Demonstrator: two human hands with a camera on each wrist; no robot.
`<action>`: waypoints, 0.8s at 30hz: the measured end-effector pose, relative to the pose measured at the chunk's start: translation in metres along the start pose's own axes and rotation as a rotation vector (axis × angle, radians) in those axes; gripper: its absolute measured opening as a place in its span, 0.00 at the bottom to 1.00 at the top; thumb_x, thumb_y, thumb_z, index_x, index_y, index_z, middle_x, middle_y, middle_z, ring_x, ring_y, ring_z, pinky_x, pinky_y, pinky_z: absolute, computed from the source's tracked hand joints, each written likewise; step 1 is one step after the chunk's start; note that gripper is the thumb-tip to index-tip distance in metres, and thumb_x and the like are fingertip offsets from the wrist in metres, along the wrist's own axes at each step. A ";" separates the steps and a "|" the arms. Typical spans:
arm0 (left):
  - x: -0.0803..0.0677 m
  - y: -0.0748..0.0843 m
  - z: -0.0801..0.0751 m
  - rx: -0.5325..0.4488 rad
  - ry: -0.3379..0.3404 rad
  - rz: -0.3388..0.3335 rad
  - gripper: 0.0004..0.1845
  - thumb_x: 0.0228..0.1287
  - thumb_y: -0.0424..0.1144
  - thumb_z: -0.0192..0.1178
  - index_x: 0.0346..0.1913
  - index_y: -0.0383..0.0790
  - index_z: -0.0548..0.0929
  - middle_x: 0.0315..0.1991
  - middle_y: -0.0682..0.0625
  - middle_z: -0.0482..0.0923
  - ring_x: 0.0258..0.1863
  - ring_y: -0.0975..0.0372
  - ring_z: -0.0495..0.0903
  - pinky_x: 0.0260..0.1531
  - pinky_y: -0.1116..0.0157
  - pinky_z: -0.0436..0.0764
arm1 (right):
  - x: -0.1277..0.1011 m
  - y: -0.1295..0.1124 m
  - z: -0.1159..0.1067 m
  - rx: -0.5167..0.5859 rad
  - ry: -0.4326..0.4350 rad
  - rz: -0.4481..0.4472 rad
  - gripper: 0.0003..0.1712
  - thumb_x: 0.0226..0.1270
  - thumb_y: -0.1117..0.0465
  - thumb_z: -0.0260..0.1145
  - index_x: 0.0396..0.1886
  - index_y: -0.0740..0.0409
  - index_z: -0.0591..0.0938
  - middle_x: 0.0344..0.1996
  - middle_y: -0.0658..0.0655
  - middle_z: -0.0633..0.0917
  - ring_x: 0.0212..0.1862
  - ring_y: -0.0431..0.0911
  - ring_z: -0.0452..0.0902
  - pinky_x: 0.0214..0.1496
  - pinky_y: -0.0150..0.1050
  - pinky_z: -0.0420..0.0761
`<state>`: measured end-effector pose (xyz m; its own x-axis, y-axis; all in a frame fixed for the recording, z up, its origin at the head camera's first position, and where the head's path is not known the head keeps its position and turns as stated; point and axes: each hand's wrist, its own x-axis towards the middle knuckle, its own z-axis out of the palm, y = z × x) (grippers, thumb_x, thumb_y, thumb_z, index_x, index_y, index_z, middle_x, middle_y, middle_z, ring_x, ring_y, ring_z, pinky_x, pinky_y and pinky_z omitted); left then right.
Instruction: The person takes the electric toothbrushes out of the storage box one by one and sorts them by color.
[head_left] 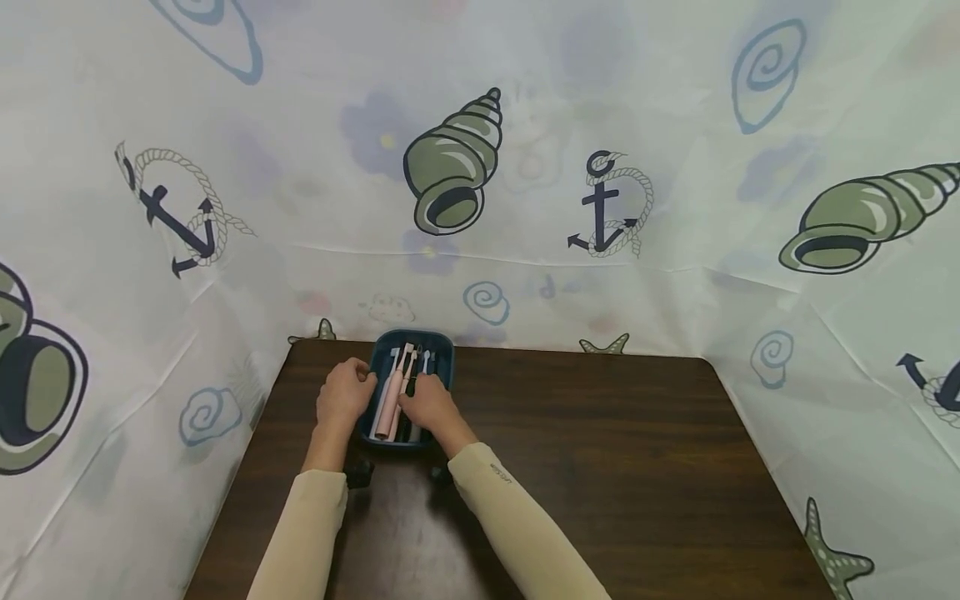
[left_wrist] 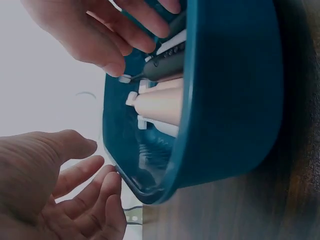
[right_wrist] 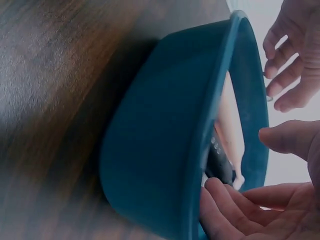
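Toothbrushes (head_left: 396,390) are seen lying lengthwise in a blue tub (head_left: 447,354) at the far left part of the worktop (head_left: 615,467), with both hands at the tub.

The left hand (head_left: 343,393) is held at the tub's left rim. In the left wrist view its fingers (left_wrist: 95,200) are loosely curved and spread, with the fingertips just beside the rim; nothing is clasped, and real contact with the rim cannot be told. The grip is apart.

The right hand (head_left: 429,404) is reached into the tub from the near right side, over the brushes. In the left wrist view its fingers (left_wrist: 107,52) are bent downward, with the tips just above a dark brush (left_wrist: 162,67), beside the pink brush (left_wrist: 160,106). In the right wrist view the fingers (right_wrist: 225,200) are lightly bent, the thumb (right_wrist: 285,140) is held apart from them, and the palm is open toward the tub's inside. No brush is seen clamped; whether a fingertip touches the dark brush cannot be told.

Nearest the right grip lie the dark and pink brushes, side by side; the tub wall lies between the two hands' wrists.
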<state>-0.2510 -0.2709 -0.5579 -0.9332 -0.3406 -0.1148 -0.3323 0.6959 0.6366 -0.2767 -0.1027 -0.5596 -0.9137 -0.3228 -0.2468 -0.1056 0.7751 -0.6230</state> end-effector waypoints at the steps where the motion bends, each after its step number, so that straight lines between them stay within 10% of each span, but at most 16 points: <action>1: 0.000 -0.002 0.000 -0.002 0.000 -0.002 0.22 0.82 0.45 0.56 0.67 0.34 0.78 0.59 0.35 0.82 0.53 0.40 0.85 0.52 0.40 0.82 | 0.002 0.000 0.002 0.006 -0.012 0.012 0.32 0.84 0.51 0.61 0.75 0.68 0.73 0.76 0.67 0.73 0.65 0.59 0.78 0.61 0.53 0.81; 7: 0.003 -0.011 0.003 -0.006 -0.024 -0.032 0.22 0.82 0.45 0.56 0.68 0.35 0.78 0.60 0.35 0.83 0.50 0.42 0.86 0.47 0.43 0.83 | 0.027 0.015 0.022 0.001 -0.027 0.039 0.30 0.81 0.45 0.62 0.68 0.63 0.79 0.75 0.65 0.74 0.57 0.56 0.79 0.54 0.53 0.80; 14: 0.002 -0.011 0.008 0.028 -0.059 -0.053 0.22 0.83 0.44 0.55 0.70 0.35 0.76 0.60 0.34 0.84 0.51 0.40 0.86 0.50 0.40 0.82 | 0.018 0.005 0.008 0.045 -0.014 0.021 0.24 0.84 0.49 0.59 0.25 0.58 0.77 0.73 0.73 0.72 0.34 0.55 0.74 0.39 0.49 0.76; 20: 0.003 -0.015 0.008 0.074 -0.068 -0.063 0.23 0.84 0.46 0.53 0.71 0.38 0.76 0.60 0.37 0.84 0.50 0.39 0.86 0.53 0.36 0.77 | 0.020 -0.001 0.010 0.121 -0.020 0.091 0.19 0.82 0.51 0.62 0.33 0.61 0.80 0.74 0.71 0.70 0.33 0.54 0.73 0.40 0.49 0.76; 24: 0.003 -0.016 0.009 0.071 -0.072 -0.057 0.23 0.84 0.46 0.51 0.72 0.39 0.75 0.60 0.37 0.84 0.50 0.40 0.86 0.55 0.35 0.76 | 0.038 0.007 0.020 0.135 0.030 0.114 0.21 0.80 0.51 0.62 0.27 0.57 0.79 0.57 0.67 0.80 0.27 0.52 0.71 0.33 0.47 0.75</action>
<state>-0.2497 -0.2780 -0.5752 -0.9190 -0.3366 -0.2055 -0.3918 0.7203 0.5724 -0.3050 -0.1201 -0.5881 -0.9281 -0.2190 -0.3010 0.0517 0.7250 -0.6868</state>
